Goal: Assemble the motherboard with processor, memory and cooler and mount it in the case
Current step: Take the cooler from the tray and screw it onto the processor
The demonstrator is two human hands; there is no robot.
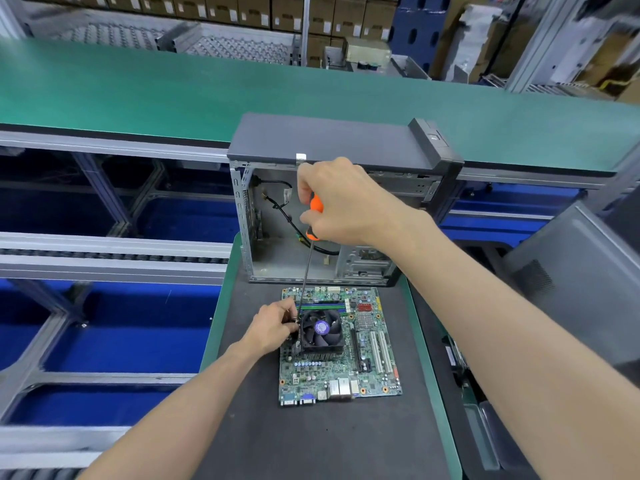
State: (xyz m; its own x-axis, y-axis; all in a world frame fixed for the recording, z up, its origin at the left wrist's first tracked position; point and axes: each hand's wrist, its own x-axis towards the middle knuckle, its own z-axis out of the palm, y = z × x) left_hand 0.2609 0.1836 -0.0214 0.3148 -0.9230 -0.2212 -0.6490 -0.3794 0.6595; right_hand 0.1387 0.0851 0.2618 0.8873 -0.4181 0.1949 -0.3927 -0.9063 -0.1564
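Green motherboard [341,344] flat on dark worktop mat [311,438], near the open grey case [332,216]. Right hand [346,202] grips orange-handled long screwdriver [313,216]; left hand [273,329] fingers pinch at black cooler fan's [322,329] left corner. Risk: tip slips, gouging board or fingers; uneven tightening tilts cooler.

The board [341,344] lies flat on the mat [311,438]. The fan [321,330] sits on the board, toward its left side. The case [332,202] stands just behind the board, on the far end of the mat, with wires [287,216] inside. The left hand [275,325] is left of the fan, touching it. The right hand [341,202] is up in front of the case, holding the screwdriver [309,258], which reaches down to the fan's far left corner. The belt [138,88] runs behind the case.
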